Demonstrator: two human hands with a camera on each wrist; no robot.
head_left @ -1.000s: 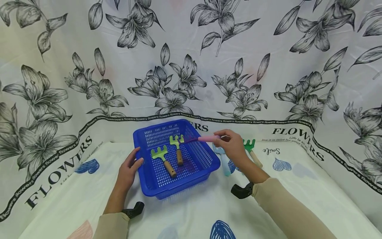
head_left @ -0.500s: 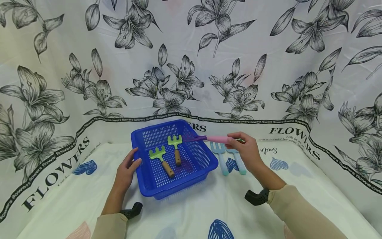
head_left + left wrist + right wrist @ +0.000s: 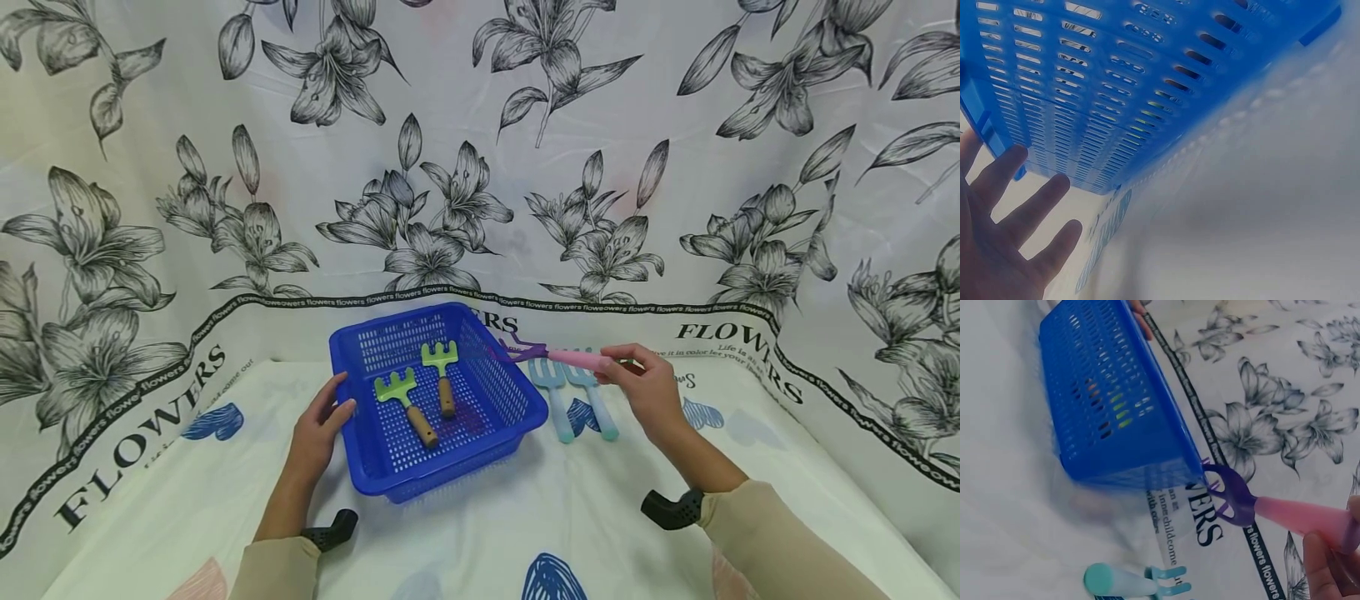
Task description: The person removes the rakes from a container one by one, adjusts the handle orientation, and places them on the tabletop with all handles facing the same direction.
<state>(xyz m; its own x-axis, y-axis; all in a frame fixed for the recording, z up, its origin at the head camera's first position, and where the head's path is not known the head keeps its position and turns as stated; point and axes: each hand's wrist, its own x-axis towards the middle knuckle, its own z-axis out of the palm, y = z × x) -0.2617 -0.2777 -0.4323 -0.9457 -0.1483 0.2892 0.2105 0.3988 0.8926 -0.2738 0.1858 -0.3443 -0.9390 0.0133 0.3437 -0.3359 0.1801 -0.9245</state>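
Note:
My left hand (image 3: 318,425) holds the left rim of a blue plastic basket (image 3: 435,477), thumb on the rim. In the left wrist view its straight, spread fingers (image 3: 1038,206) lie beneath that rim. Two small garden rakes with green heads and wooden handles, a left one (image 3: 420,423) and a right one (image 3: 446,392), lie inside the basket. My right hand (image 3: 652,392) pinches the handle end of a pink-handled garden rake (image 3: 573,358). Its purple tines point left, above the basket's right wall. In the right wrist view, the purple head (image 3: 1235,500) is beside the basket's rim.
Two light blue garden forks, one left (image 3: 558,408) and one right (image 3: 598,408), lie side by side on the white printed cloth (image 3: 465,550) to the right of the basket. A flower-patterned curtain (image 3: 465,100) hangs behind.
My right hand has drawn the pink-handled rake rightward from over the basket's interior to above its right wall. A green rake seen earlier at right is now hidden. My left hand has stayed put.

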